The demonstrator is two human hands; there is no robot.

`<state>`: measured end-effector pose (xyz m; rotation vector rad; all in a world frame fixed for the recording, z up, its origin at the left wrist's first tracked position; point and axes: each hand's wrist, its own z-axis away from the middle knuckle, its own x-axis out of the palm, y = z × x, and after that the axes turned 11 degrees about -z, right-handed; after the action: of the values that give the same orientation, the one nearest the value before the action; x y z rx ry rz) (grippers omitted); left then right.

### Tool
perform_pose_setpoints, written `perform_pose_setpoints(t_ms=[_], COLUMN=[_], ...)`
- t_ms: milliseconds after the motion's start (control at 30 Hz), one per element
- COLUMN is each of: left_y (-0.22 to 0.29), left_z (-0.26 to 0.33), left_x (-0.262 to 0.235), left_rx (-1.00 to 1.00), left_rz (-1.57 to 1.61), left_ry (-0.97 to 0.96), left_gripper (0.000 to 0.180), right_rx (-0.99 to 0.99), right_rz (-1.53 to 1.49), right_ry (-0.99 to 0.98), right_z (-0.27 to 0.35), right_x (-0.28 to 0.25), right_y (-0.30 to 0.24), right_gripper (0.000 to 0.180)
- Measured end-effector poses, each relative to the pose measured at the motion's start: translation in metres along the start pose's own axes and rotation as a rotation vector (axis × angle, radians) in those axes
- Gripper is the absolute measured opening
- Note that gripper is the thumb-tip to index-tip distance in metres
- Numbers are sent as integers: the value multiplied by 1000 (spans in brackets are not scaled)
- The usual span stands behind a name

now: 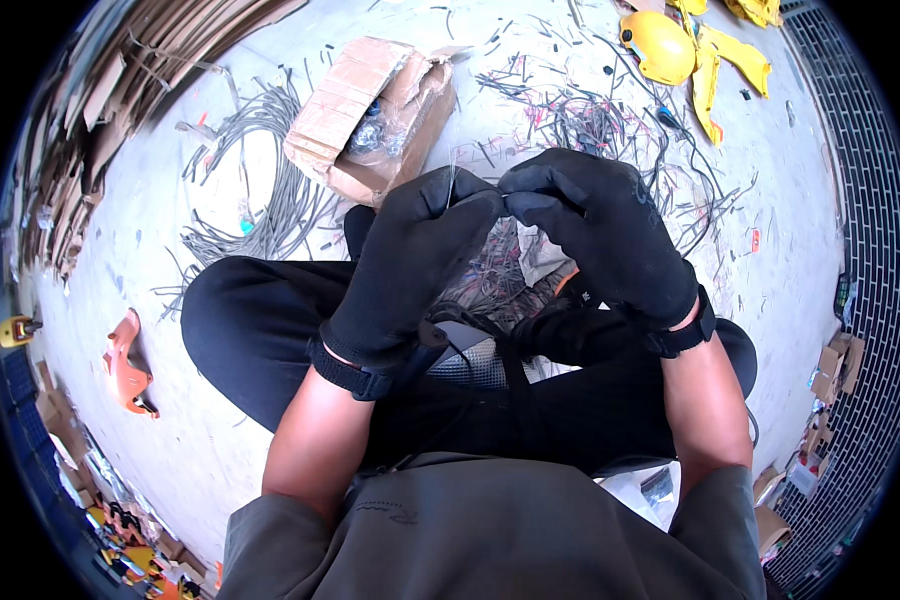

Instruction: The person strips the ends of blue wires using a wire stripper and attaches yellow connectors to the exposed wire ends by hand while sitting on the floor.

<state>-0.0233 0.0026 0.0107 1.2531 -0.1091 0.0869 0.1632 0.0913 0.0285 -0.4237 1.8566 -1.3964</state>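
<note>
Both my hands wear black gloves and meet fingertip to fingertip over my crossed legs. My left hand (410,255) is closed in a pinch, and a few fine, pale wire strands (452,178) rise from between its thumb and forefinger. My right hand (605,235) also pinches, its thumb and finger touching the left fingertips. Whatever sits between the right fingers is too small and covered to make out. Beneath the hands, a heap of thin dark and reddish wire pieces (500,275) lies between my legs, partly hidden by the gloves.
An open cardboard box (345,110) holding plastic-wrapped items stands ahead. A coil of grey cable (260,165) lies left of it; cut wire scraps (590,120) spread to its right. Yellow plastic parts (665,50) are far right, an orange part (127,365) left. Stacked cardboard (110,90) lines the far left.
</note>
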Motion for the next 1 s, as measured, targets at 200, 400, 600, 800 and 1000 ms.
perform_pose_setpoints(t_ms=[200, 400, 600, 800, 1000], left_y=[-8, -24, -35, -40, -60], left_z=[-2, 15, 15, 9, 4], left_x=[10, -8, -6, -11, -6], left_rx=[30, -11, -38, -23, 73], left_rz=[75, 118, 193, 166, 154], left_ry=[246, 454, 351, 358, 337], left_gripper=[29, 39, 30, 27, 25], right_rx=[24, 69, 16, -33, 15], right_rz=[52, 20, 227, 251, 155], right_ry=[49, 48, -100, -163, -81], right_z=[-9, -73, -153, -190, -190], right_x=[-5, -11, 46, 82, 51], right_y=[2, 27, 85, 151, 127], right_gripper=[9, 10, 19, 36, 41])
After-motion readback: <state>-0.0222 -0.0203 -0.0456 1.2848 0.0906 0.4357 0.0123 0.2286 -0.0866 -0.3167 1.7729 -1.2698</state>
